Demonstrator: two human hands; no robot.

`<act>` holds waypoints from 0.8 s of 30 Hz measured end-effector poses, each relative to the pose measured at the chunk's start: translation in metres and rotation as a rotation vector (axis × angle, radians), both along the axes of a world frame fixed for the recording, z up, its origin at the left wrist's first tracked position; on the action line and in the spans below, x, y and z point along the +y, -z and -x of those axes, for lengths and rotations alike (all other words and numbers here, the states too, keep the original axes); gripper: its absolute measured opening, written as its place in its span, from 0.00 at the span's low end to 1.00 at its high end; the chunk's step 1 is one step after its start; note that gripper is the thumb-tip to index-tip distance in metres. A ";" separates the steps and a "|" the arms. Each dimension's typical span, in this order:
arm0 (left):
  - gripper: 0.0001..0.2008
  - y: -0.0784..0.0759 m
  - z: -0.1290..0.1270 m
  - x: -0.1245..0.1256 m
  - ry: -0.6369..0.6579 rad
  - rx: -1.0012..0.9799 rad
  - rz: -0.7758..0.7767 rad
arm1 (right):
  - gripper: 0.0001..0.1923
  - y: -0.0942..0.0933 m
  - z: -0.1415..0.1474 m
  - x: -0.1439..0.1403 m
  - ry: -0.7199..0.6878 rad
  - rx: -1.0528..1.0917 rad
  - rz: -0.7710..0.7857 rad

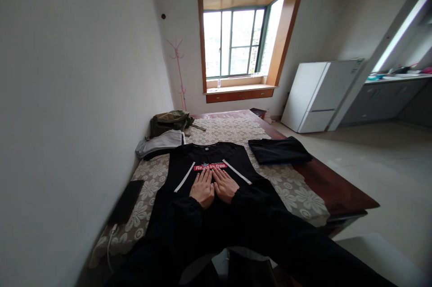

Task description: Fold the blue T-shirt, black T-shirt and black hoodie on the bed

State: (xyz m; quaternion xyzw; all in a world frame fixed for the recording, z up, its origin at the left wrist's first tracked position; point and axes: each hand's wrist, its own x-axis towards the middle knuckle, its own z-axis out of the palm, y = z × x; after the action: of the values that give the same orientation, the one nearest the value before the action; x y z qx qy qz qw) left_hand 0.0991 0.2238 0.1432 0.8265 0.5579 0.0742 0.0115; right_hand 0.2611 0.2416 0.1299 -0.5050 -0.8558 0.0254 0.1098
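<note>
Two flat open hands, left hand (pixel 202 188) and right hand (pixel 224 185), on black sweatshirt (pixel 212 161), folded black garment (pixel 278 150) nearby

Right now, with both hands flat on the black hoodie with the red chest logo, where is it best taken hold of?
Probably at the shoulders of the black hoodie with white drawstrings, pinched from the far, collar end. It lies face-up and flat on the floral-patterned cover, so no fold offers itself. The left hand and right hand rest open, side by side, mid-chest below the red logo.
</note>
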 end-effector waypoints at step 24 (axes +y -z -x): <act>0.32 0.000 -0.011 0.093 -0.165 -0.003 -0.004 | 0.34 -0.001 0.010 0.093 0.116 0.018 0.014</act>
State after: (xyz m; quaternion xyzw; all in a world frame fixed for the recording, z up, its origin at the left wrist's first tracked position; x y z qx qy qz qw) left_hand 0.1099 0.3169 0.1429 0.7776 0.6240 0.0774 0.0045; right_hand 0.2508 0.3348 0.1305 -0.5544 -0.8237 0.0296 0.1153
